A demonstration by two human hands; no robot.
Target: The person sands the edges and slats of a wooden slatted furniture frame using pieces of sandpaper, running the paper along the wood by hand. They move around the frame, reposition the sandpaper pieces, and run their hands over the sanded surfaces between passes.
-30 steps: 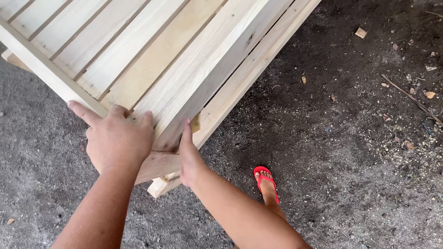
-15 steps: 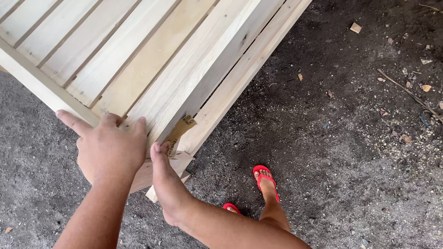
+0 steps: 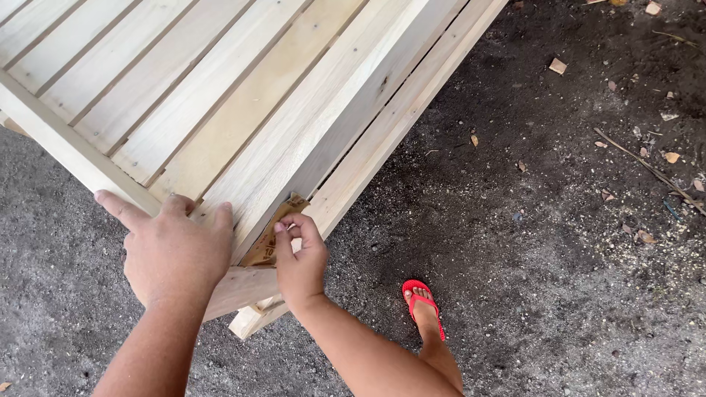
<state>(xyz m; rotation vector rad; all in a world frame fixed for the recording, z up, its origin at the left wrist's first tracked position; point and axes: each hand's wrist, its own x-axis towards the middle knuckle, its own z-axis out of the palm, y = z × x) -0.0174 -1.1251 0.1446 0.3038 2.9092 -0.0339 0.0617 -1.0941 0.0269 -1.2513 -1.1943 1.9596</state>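
At frame corner: left hand [image 3: 176, 254] flat, unclenched, steadying slatted wooden frame [image 3: 243, 95]; right hand [image 3: 300, 257] pinching brown sandpaper [image 3: 273, 237] against its edge.

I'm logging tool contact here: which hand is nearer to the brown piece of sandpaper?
Right. The right hand pinches the sandpaper against the frame's edge. The left hand rests flat on the wooden slatted frame just beside it, not touching it.

Both forearms are bare, without sleeves, and neither the left hand [image 3: 173, 250] nor the right hand [image 3: 300, 257] wears gloves, rings or a watch. Near the right forearm, one foot wears a red flip-flop [image 3: 424, 305].
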